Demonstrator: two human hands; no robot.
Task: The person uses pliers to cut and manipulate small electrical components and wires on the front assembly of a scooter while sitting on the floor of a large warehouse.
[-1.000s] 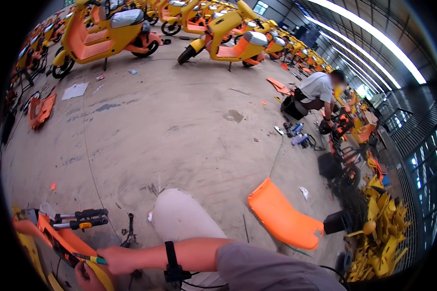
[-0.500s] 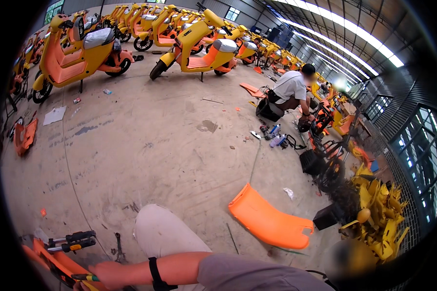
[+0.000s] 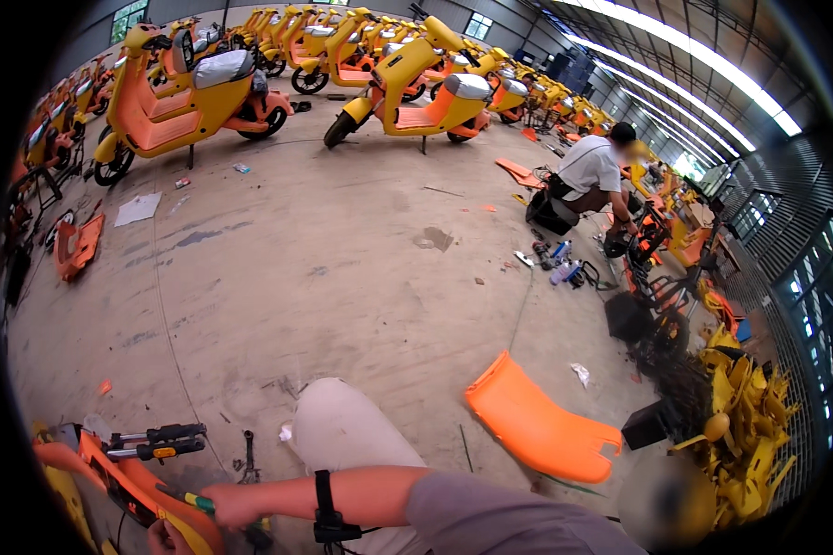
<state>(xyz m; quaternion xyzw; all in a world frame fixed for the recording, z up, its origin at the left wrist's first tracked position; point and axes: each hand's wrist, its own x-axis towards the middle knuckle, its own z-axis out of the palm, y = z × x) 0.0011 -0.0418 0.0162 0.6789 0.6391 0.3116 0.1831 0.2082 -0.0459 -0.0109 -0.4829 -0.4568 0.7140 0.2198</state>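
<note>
- A green-and-yellow-handled tool (image 3: 197, 502) is gripped by the closed right hand (image 3: 234, 507), lower left of the frame.
- At the bottom edge, the left hand (image 3: 166, 537) is seen with bent fingers beside an orange scooter part (image 3: 144, 477); whether anything is grasped cannot be told.
- A loose orange panel (image 3: 539, 424) is seen lower right.
- Yellow scooters (image 3: 453, 111) are parked across the top.

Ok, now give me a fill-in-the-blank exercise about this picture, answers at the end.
1. The tool is in the wearer's ____ hand.
2. The strap around that forearm is ____.
3. The large curved panel right of the knee is ____.
4. The crouching co-worker wears a ____ shirt.

Missing words: right; black; orange; white.
</note>
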